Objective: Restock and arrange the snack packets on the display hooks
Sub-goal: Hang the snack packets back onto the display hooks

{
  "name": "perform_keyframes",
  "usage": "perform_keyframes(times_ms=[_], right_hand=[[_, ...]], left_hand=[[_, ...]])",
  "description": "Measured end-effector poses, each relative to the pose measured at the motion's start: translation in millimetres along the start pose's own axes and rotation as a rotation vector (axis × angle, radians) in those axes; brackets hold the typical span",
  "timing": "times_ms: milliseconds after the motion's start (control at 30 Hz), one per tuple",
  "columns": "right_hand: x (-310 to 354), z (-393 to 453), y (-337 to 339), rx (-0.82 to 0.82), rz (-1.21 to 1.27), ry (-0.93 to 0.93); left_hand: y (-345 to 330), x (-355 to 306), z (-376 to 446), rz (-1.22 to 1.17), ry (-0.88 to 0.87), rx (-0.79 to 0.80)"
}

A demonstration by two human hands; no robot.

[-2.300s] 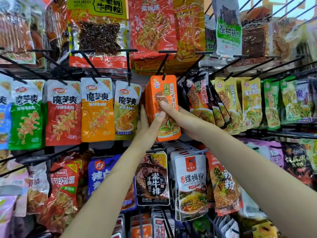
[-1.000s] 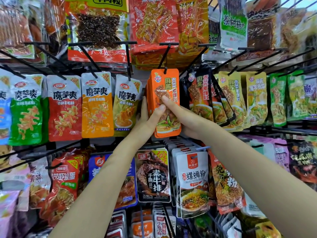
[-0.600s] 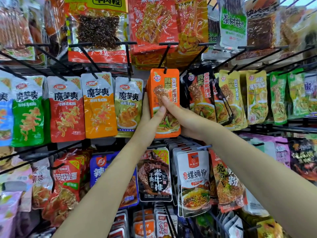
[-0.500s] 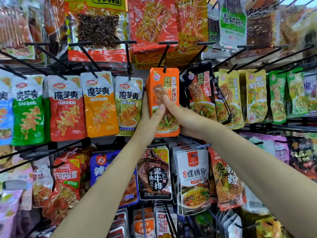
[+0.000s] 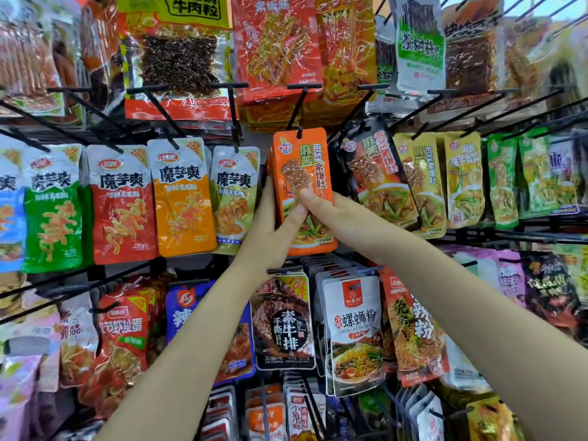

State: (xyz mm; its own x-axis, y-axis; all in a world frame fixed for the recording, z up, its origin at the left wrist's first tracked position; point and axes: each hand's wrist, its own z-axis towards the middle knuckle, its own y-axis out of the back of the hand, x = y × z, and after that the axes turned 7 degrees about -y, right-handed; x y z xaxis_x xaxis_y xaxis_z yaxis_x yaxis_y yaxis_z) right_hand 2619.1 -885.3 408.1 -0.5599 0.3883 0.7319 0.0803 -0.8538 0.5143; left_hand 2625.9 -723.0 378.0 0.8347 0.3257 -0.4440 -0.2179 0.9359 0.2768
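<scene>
Gripping orange packets (image 5: 302, 173) w/ both hands, mid-rack, hanging on black hook (image 5: 296, 106). Left hand (image 5: 270, 230) wrapping stack's left edge, thumb across front, fingers behind. Right hand (image 5: 331, 214) pinching from right side, thumb on front face, tip touching left thumb. Hanging just left: pale-green packet (image 5: 234, 195). Hanging just right: dark packets (image 5: 375, 173), tilting. Black-label packet (image 5: 281, 323) hanging below, under left wrist.

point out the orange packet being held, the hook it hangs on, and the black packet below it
orange packet (image 5: 305, 160), head view, upper front face
hook (image 5: 297, 105), head view, mid rod
black packet (image 5: 281, 326), head view, centre label
</scene>
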Motion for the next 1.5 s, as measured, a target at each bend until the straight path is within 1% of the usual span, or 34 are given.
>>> perform_keyframes(times_ms=[100,167,267,367,500,600,733,833,933,1000,1067,1100,1133,1200,1233,1267,1333,1400,1500], right_hand=[[-4,-4,-6,-0.183,-0.12,0.067],[-1,-9,-15,-0.232,-0.182,0.091],[3,-11,-25,-0.261,-0.217,0.055],[7,-11,-26,-0.245,-0.213,-0.023],[10,-11,-25,-0.269,-0.097,-0.098],[15,-15,-29,-0.304,-0.039,-0.149],[22,-25,-34,-0.381,-0.042,-0.183],[30,-39,-41,-0.498,-0.076,-0.167],[41,-51,-48,-0.615,-0.13,-0.134],[49,-55,-51,-0.68,-0.176,-0.104],[58,-51,-55,-0.734,-0.237,-0.095],[62,-46,-59,-0.744,-0.238,-0.089],[64,-39,-62,-0.75,-0.227,-0.08],[64,-27,-67,-0.754,-0.223,-0.063],[63,-21,-70,-0.758,-0.241,-0.072],[61,-15,-71,-0.761,-0.266,-0.086],[56,-8,-73,-0.768,-0.308,-0.099],[50,-3,-72,-0.791,-0.333,-0.09],[45,-1,-68,-0.808,-0.352,-0.084]], left_hand=[[5,2,-8,-0.055,0.021,-0.023],[4,-2,-12,-0.095,0.047,-0.027],[2,-5,-15,-0.148,0.077,-0.003],[6,-6,-16,-0.15,0.073,0.05],[9,-8,-16,-0.087,0.0,0.139],[12,-4,-16,-0.054,0.015,0.183],[20,-12,-19,-0.191,0.098,0.19],[25,-27,-32,-0.351,0.19,0.167],[33,-43,-55,-0.454,0.184,0.166],[39,-55,-75,-0.453,0.141,0.197],[48,-68,-95,-0.376,0.003,0.208],[55,-72,-102,-0.286,-0.096,0.197],[64,-74,-106,-0.149,-0.207,0.162],[82,-68,-100,0.241,-0.44,0.006],[90,-63,-94,0.435,-0.499,-0.066],[95,-57,-88,0.597,-0.493,-0.107],[97,-47,-80,0.802,-0.377,-0.102],[94,-35,-78,0.878,-0.307,-0.062],[90,-21,-79,0.951,-0.27,-0.007]])
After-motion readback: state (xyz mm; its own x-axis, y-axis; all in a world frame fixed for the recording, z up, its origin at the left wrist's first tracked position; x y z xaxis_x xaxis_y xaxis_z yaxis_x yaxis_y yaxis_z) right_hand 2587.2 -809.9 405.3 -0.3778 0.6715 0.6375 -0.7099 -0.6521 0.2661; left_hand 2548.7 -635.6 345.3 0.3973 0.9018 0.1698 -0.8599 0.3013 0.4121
